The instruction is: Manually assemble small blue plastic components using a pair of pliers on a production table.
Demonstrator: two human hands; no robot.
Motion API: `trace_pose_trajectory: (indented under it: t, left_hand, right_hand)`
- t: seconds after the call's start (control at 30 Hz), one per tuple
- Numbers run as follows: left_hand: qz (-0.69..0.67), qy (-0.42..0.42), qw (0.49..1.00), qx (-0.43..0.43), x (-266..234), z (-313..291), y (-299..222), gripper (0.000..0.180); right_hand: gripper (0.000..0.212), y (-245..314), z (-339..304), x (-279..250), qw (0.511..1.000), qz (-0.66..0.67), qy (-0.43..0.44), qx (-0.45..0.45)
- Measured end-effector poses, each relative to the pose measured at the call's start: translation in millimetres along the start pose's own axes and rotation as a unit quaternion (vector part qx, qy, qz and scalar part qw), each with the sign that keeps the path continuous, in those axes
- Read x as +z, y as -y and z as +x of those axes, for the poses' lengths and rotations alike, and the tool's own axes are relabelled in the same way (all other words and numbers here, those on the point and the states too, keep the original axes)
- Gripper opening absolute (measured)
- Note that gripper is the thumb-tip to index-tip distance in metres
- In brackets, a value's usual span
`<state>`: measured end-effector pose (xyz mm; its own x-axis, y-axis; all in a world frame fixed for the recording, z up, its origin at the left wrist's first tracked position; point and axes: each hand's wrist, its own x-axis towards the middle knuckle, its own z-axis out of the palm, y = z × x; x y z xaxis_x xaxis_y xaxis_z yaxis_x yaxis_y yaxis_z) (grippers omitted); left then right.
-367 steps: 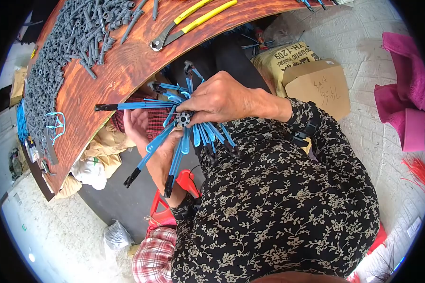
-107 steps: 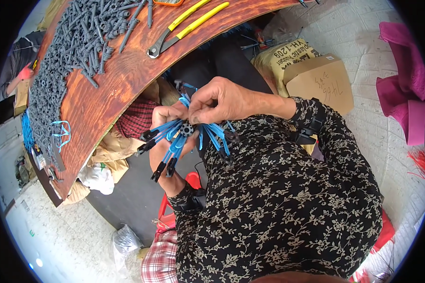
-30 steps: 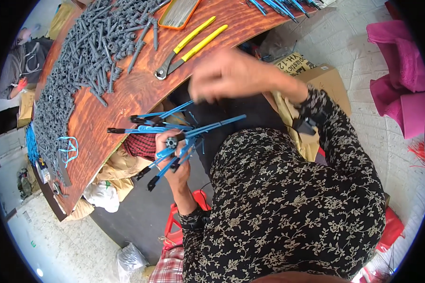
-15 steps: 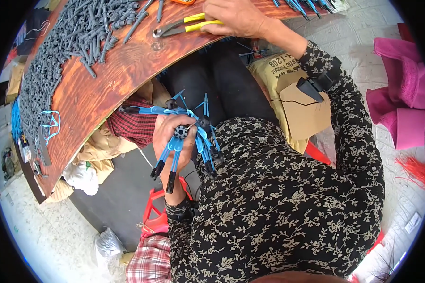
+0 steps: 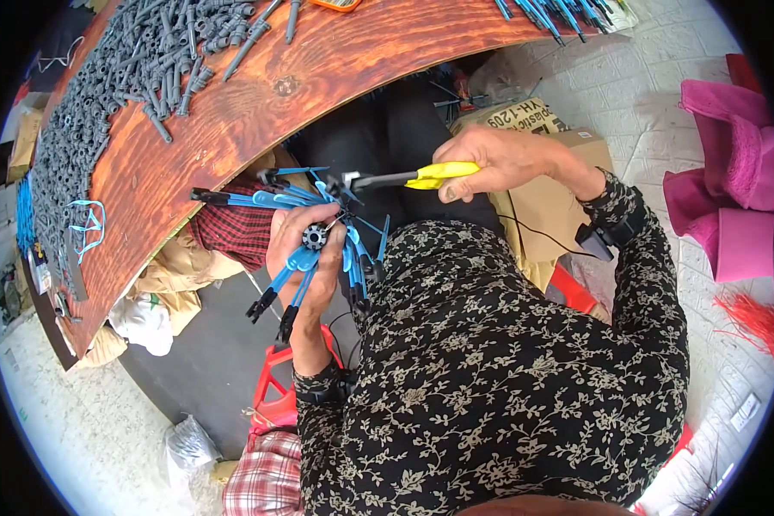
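My left hand (image 5: 285, 239) is closed around a spoked assembly (image 5: 316, 236): a dark round hub with several blue plastic arms ending in black tips, fanned outward above my lap. My right hand (image 5: 499, 162) grips yellow-handled pincers (image 5: 439, 173), their metal jaws pointing left. The head of the pincers is at the assembly's upper right side, beside a thin wire near my left fingertips. Whether the jaws bite on the wire is too small to tell.
A curved wooden table (image 5: 241, 112) spans the upper left, bearing a heap of grey plastic parts (image 5: 159, 52) and a blue loop (image 5: 89, 230). More blue rods (image 5: 550, 15) lie at its far right edge. A cardboard box (image 5: 542, 206), a red stool (image 5: 275, 383) and pink fabric (image 5: 740, 172) stand around me.
My right hand has brought the pincers from the table top down to the assembly and turned them level. My left hand with the assembly has shifted slightly left.
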<state>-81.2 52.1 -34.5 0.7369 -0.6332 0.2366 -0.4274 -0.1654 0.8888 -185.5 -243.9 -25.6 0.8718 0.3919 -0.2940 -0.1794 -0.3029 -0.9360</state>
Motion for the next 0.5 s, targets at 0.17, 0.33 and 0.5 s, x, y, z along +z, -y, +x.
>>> trace_pose_trajectory:
  t: [0.17,0.33,0.5]
  left_hand:
    - [0.001,-0.035,0.999,-0.008,-2,-4,0,0.024]
    - [-0.007,-0.031,0.999,-0.025,-1,-3,-3,0.026]
    - [0.012,0.015,1.000,0.018,0,0,-6,0.030]
  right_hand:
    - [0.032,-12,-4,-7,0.995,-0.087,-0.009,-0.046]
    - [0.023,0,-8,-2,0.996,-0.092,0.008,-0.009]
    - [0.018,4,-3,11,0.996,-0.045,0.007,-0.074]
